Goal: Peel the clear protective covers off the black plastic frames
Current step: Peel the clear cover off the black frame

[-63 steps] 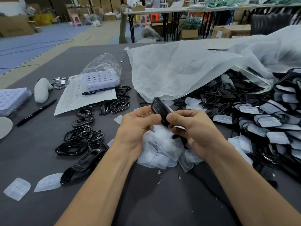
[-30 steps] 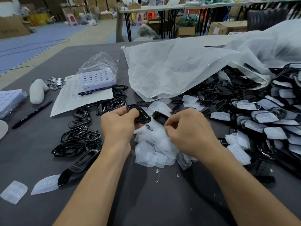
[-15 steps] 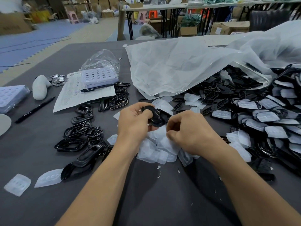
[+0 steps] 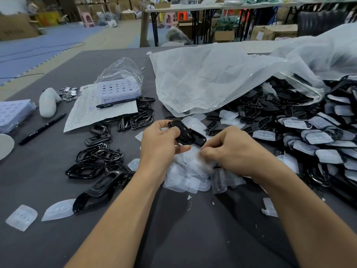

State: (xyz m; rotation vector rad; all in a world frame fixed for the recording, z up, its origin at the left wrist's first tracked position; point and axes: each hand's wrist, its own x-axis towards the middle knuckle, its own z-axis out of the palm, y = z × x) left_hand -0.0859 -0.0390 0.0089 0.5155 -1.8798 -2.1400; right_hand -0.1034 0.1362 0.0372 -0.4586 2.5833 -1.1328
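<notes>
Above the peeled covers (image 4: 185,178), the left hand (image 4: 160,144) gripped a black frame (image 4: 188,135), long axis toward the right hand (image 4: 233,151); what those curled fingers (image 4: 208,152) pinched was blurred.

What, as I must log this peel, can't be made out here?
Head view:
- Whether the right hand pinches a cover: motion blur at its fingertips.
- Part of the black frame: covered by the grip of the left hand.
- Writing on the paper sheet: too small.
- The pile of covered frames: cut off by the right edge.
</notes>
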